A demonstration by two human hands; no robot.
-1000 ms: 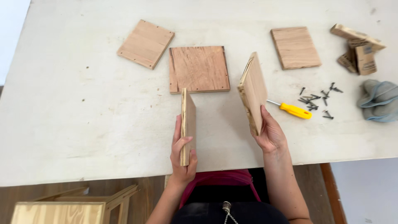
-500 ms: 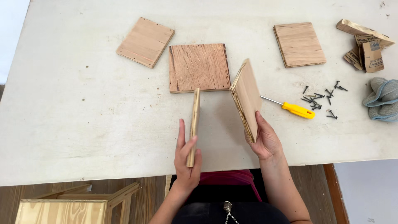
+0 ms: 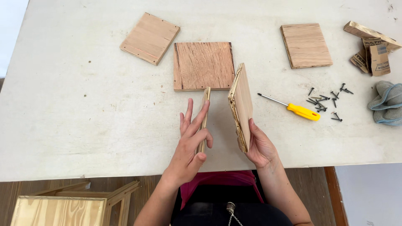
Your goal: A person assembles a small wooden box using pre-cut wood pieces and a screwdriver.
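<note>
Near edge, bottom left: pale wooden frame piece (image 3: 63, 207) on the floor, below the white table (image 3: 75, 125).

L hand (image 3: 190, 144) at the near-centre of the table, fingers mostly straight and spread, palm flat against a thin plywood panel (image 3: 204, 117) stood on edge; thumb curls round its near end, so a loose grasp, not clenched.

R hand (image 3: 257, 144) just right of it, fingers wrapped round the near end of a second plywood panel (image 3: 241, 104), tilted upright on its edge. The 2 panels stand near each other, not touching.

Farther: flat square board (image 3: 204, 65) right behind both panels. Yellow-handled screwdriver (image 3: 293, 109) to the right, w/ dark screws (image 3: 326, 102) beyond it and a grey cloth (image 3: 387, 104) at the right edge.

Far: another board (image 3: 150, 37) far left, one more (image 3: 305, 45) far right, sandpaper scraps (image 3: 370, 46) in the far right corner.
</note>
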